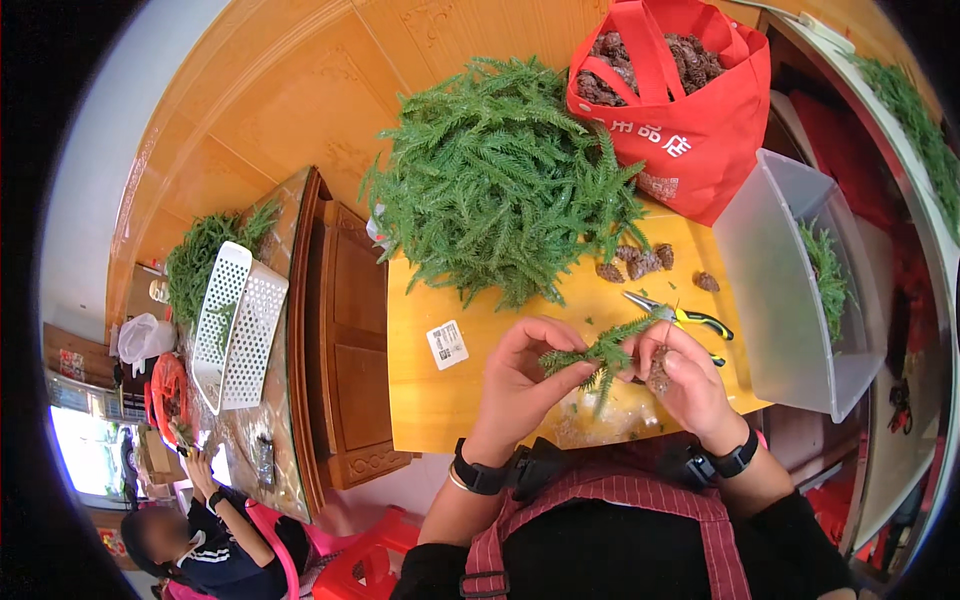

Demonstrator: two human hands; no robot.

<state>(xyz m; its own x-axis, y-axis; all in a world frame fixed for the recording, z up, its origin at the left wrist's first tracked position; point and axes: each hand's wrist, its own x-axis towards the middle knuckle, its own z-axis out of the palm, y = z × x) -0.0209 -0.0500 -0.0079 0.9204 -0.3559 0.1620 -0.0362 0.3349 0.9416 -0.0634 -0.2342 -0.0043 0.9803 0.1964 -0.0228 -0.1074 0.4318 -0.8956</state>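
My left hand (528, 378) pinches a short green artificial pine sprig (608, 350) over the yellow table (425, 395). Close on its right, my right hand (692, 388) is closed on a brown pine cone (657, 373), its fingertips near the sprig's stem. A thin wire seems to rise above those fingers. Just beyond the right hand lie pliers (712, 322) with yellow and black handles, partly hidden by it. Several loose pine cones (642, 262) rest behind the pliers. A big heap of green pine sprigs (500, 180) covers the table's far side.
A red bag (690, 150) full of pine cones stands at the back right. Beside it is a translucent bin (775, 300) with greenery. A white label (447, 344) and clear plastic lie on the table. At left, another person (235, 530) sits by a table with a white basket (250, 340).
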